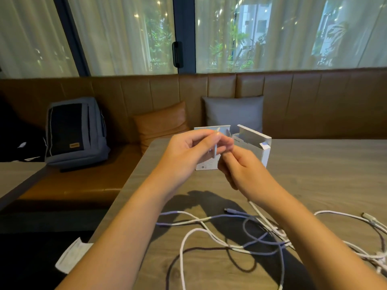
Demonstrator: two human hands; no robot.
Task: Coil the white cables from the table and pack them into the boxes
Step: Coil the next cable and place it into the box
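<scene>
Above the desk (314, 164), both hands are meeting in mid-air. The left hand (188, 149) is pinching a short white cable section (214, 150) between thumb and fingers. The right hand (236, 166), touching the left at the fingertips, is curling its fingers around the same cable; the view is blurred there. Just beyond the hands, two white boxes (254, 141) are standing on the desk, side by side, with flaps open. Below and nearer than the hands, loose white cables (209, 231) are lying tangled on the desk, spreading to the right of the right forearm. To the left of the left hand, a grey backpack (73, 132) is resting on the brown bench seat (83, 185).
</scene>
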